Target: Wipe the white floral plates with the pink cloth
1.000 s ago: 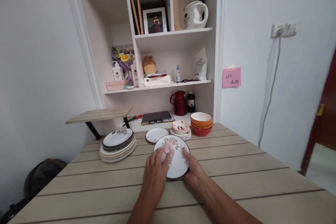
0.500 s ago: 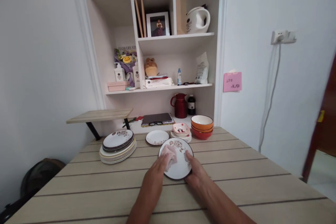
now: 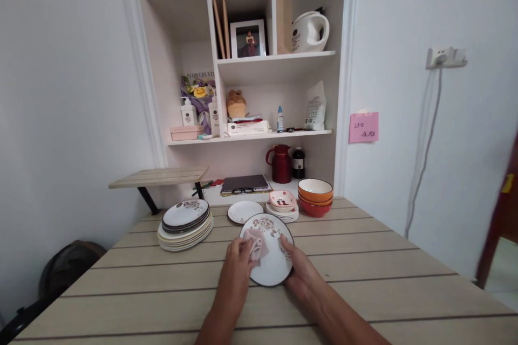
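Note:
A white plate (image 3: 272,267) with a dark rim and a brown flower pattern is held tilted above the table, its face toward me. My right hand (image 3: 303,269) grips its right edge, thumb on the face and fingers underneath. My left hand (image 3: 237,267) is closed on a pale pink cloth (image 3: 256,244), which lies against the left part of the plate's face. Just behind, another patterned plate (image 3: 245,211) rests flat on the table.
On the slatted table (image 3: 162,291), a stack of plates (image 3: 186,226) stands left. Small dishes (image 3: 282,206) and stacked orange and red bowls (image 3: 315,197) stand at the back. Behind are a red jug (image 3: 280,164), a laptop (image 3: 245,183) with glasses, and a small raised shelf (image 3: 159,176).
My left hand has drawn back to the left and its fingers have bunched the cloth. The plate has shifted slightly left and tilts up more, still in my right hand.

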Tool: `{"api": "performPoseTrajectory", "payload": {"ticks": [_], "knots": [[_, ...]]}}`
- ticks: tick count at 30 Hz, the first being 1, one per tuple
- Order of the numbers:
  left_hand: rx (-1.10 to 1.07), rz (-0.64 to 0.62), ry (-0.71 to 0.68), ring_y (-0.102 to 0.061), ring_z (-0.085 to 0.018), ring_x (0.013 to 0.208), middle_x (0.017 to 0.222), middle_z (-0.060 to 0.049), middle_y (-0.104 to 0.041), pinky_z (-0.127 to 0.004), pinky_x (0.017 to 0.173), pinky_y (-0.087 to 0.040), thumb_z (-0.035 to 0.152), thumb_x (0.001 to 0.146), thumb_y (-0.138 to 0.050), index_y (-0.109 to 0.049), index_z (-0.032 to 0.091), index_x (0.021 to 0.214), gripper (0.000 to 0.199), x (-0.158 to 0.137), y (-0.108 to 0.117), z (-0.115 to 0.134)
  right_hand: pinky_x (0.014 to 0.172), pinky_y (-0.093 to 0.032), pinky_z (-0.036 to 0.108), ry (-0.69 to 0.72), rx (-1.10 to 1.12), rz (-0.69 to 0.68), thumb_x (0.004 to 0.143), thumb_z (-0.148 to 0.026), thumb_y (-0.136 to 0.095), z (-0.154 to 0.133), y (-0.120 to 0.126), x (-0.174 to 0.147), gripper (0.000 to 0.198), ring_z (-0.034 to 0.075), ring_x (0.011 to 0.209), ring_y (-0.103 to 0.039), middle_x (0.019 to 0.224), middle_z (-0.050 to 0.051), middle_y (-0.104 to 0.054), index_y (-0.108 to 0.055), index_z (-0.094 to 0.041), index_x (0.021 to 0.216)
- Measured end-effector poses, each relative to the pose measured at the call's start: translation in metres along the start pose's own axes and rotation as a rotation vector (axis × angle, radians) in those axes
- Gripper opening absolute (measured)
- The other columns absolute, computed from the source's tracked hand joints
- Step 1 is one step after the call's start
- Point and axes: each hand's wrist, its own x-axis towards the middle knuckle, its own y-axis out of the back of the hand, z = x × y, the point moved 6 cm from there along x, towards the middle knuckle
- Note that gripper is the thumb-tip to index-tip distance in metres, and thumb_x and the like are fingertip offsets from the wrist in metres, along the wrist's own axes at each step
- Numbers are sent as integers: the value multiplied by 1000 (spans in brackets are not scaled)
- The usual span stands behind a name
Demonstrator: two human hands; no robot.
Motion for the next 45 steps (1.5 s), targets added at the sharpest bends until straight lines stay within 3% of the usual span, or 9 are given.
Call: {"api": "performPoseTrajectory", "payload": {"ticks": [7,11,14,16,23,28,32,38,45], "knots": [[1,-41,-251,-60,-17,93,103,-2,-63,-29,80,-53,6,77,-59,-62,26,109,37,-4,-5,31,73,-52,35,-55,-6,-63,83,-43,-58,6,-3,-1,45,24,73,-69,85,14,-74,-62,-6,108],[155,115,-399,-59,-20,91,103,-4,-65,-32,76,-51,14,82,-60,-59,25,117,37,-8,1,40,80,-51,35,-139,-9,-98,82,-51,-58,15,-14,-10,51,22,76,-69,88,14,-74,-63,-7,109],[306,295,-318,-58,-21,93,107,-7,-64,-34,77,-48,16,84,-58,-57,23,120,37,-6,17,33,87,-48,36,-171,-12,-195,81,-54,-58,25,-26,-17,57,24,86,-69,95,14,-74,-62,-8,114],[364,333,-222,-58,-21,93,106,-7,-63,-35,76,-47,16,83,-59,-59,22,117,34,-4,26,24,89,-48,35,-161,-9,-223,81,-53,-59,31,-30,-18,56,24,89,-68,94,14,-74,-63,-8,114],[394,181,-160,-59,-18,82,93,-2,-64,-33,69,-47,18,78,-66,-63,21,102,24,-1,15,18,87,-48,40,-112,111,-133,84,-50,-55,10,-14,-3,49,26,90,-68,90,14,-75,-64,-9,109],[281,85,-339,-60,-17,83,100,-1,-65,-29,68,-49,18,75,-70,-62,24,105,32,-10,-2,41,81,-50,40,-57,123,-104,85,-51,-53,-19,-5,-1,45,26,83,-68,87,13,-75,-65,-11,102],[285,153,-428,-61,-20,85,108,-3,-66,-31,70,-50,18,77,-67,-58,25,115,39,-15,0,51,74,-51,36,-111,52,-117,82,-53,-56,-5,-10,-6,48,23,70,-68,82,13,-74,-66,-8,97],[307,282,-273,-61,-21,89,103,-6,-66,-34,73,-50,16,80,-63,-61,22,112,33,-4,19,31,81,-50,35,-157,0,-141,82,-46,-60,28,-21,-12,47,23,78,-70,87,14,-75,-64,-8,109],[336,192,-156,-61,-19,83,97,-4,-66,-33,69,-52,12,77,-65,-63,22,105,29,-2,11,18,81,-51,38,-113,97,-81,83,-47,-58,8,-10,-1,47,26,81,-70,83,14,-75,-63,-8,108]]}}
